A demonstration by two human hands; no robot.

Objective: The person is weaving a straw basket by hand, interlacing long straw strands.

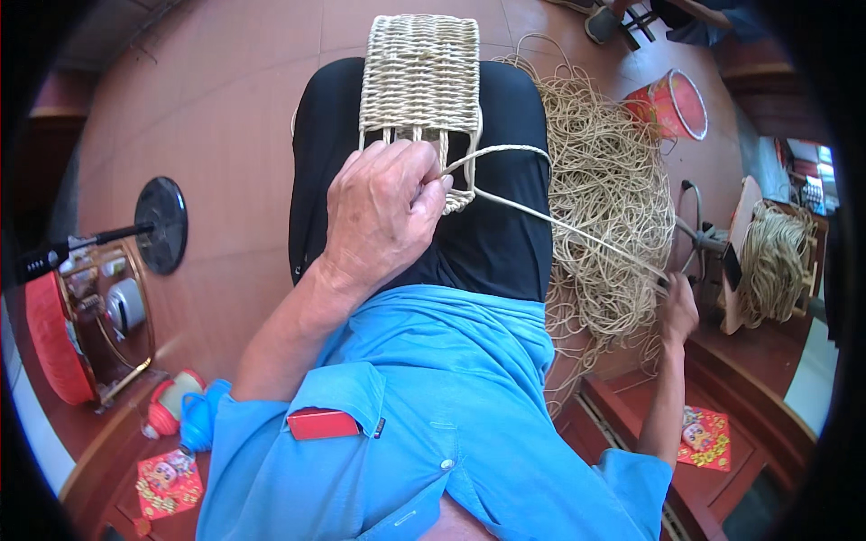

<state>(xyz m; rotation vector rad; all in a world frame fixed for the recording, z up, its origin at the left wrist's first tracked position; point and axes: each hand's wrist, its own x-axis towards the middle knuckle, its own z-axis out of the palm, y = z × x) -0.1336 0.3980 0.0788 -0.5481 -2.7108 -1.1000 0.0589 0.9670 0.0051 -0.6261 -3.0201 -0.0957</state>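
Note:
A woven cord panel [420, 72], straw-coloured, lies across my lap, its far part tightly woven and bare lengthwise strands at its near part. My left hand [383, 203] is closed over the near end of those strands, pinching the cord where a loop leaves the work; its fingertips are partly hidden. From there the cord [577, 230] runs taut to the right. My right hand [681, 308], stretched far out to the right, is closed on that cord. A small dark thing shows by its fingers, too small to name.
A big tangled heap of cord [604, 198] covers the floor at my right, with a red basket [678, 106] behind it. Further right, a bundle of cord [776, 261] hangs by a chair. A round black stand base [162, 225] is on the left. Another person's arm shows at the far right.

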